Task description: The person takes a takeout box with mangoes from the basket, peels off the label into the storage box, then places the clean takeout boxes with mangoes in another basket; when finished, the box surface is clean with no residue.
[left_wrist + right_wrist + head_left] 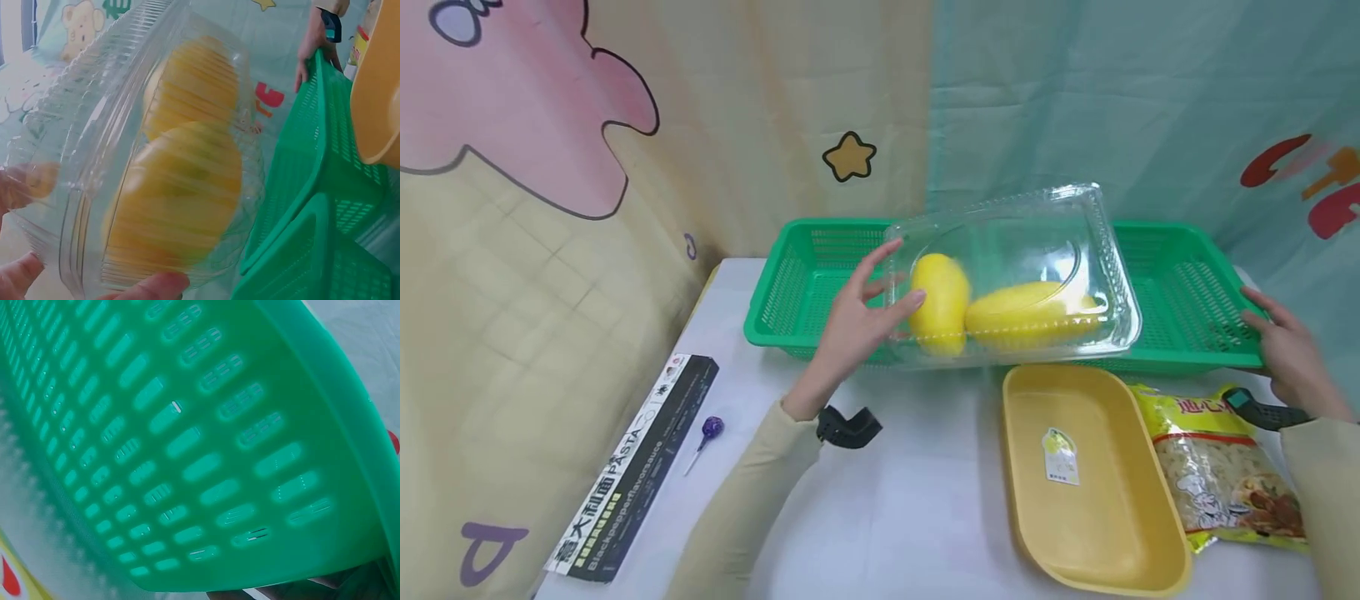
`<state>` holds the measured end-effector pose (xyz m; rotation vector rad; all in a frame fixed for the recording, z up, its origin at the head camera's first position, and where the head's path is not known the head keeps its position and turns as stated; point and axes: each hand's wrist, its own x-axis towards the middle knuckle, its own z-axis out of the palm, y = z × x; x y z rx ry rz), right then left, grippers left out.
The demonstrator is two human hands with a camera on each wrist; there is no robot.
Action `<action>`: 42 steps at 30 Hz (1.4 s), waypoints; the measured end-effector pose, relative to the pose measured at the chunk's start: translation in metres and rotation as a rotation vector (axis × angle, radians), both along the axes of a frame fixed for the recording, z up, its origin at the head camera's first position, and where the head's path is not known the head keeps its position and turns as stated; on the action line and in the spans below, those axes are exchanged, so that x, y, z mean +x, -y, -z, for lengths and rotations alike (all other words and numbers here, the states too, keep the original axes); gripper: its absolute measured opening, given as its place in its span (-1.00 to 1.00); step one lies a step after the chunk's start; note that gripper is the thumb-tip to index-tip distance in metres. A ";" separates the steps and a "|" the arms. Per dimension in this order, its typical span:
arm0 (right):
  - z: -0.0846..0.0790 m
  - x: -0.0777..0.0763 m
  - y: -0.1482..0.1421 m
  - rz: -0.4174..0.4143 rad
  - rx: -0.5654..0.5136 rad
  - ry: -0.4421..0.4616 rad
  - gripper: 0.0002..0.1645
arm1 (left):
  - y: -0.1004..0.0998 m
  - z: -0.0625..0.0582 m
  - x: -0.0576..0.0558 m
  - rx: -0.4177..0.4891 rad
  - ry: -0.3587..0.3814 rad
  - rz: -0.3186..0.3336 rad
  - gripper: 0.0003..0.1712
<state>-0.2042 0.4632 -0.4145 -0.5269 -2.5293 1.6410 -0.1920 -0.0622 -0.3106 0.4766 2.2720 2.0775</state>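
Observation:
My left hand (859,325) holds the left end of a clear plastic lidded box (1000,229), thumb on the near side and fingers along the far side. Inside lie two yellow mangoes (942,300), which also show through the plastic in the left wrist view. The box is tilted and hangs over the middle of green slotted baskets (782,308), hiding part of them. At the far right end, my right hand (1292,354) grips the rim of the right green basket (1180,358). The right wrist view is filled by that slotted basket wall (187,456), with fingertips low at its edge.
A yellow tray (1097,517) with a label stands in front of the baskets, beside a bag of pasta (1217,467). On the left lie a black-and-white pasta box (632,467) and a purple lollipop (712,427). A printed curtain (760,108) hangs behind the table.

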 end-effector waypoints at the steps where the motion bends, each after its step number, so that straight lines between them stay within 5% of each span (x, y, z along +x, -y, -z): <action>1: 0.000 0.000 0.001 0.004 -0.004 0.001 -0.41 | -0.008 -0.001 -0.006 -0.010 -0.012 -0.013 -0.26; 10: -0.007 0.000 0.006 -0.066 -0.116 -0.003 -0.33 | -0.082 0.004 -0.059 -0.131 -0.083 -0.079 -0.23; 15: -0.008 -0.002 0.008 -0.054 -0.166 0.011 -0.33 | -0.116 0.013 -0.076 -0.232 -0.066 -0.119 -0.22; 27: -0.008 0.002 0.003 -0.036 -0.081 0.019 -0.37 | -0.184 0.036 -0.085 -0.358 0.031 -0.079 -0.24; 34: -0.010 0.004 0.005 -0.062 -0.085 -0.006 -0.37 | -0.203 0.047 -0.085 -0.460 0.099 -0.064 -0.24; 42: -0.014 0.007 0.005 -0.057 -0.099 -0.023 -0.37 | -0.219 0.055 -0.089 -0.448 0.238 -0.031 -0.23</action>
